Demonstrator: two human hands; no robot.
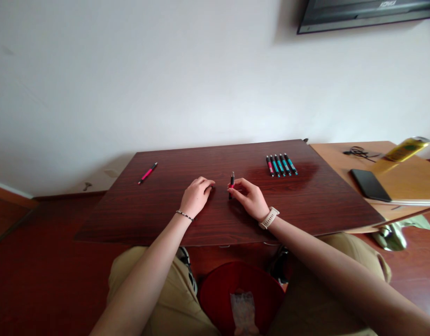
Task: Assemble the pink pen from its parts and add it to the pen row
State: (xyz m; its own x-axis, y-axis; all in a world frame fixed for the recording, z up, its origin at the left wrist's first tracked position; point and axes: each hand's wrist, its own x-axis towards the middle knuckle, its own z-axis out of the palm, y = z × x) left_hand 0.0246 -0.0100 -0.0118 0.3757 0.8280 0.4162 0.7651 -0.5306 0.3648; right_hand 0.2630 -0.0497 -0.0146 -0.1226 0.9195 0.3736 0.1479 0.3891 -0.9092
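Near the middle of the dark wooden table [180, 163], my right hand [252, 198] pinches a pink and black pen [232, 182] upright, its metal tip up. My left hand [197, 196] rests on the tabletop just to the left, fingers curled and thumb close to the index finger. Something small and dark shows by those fingertips, too small to name. Off to the left lies another pink pen [148, 173], set at a slant. Toward the back right is a neat row of pens: a pink one [270, 166] at its left end, then several teal pens [282, 165].
On a lighter wooden cabinet [341, 154] to the right are a black phone-like slab [370, 185], a yellow can [404, 149] and a dark cable [360, 152]. A red stool [215, 289] with a clear plastic packet [243, 308] stands between my knees. A wall closes the back.
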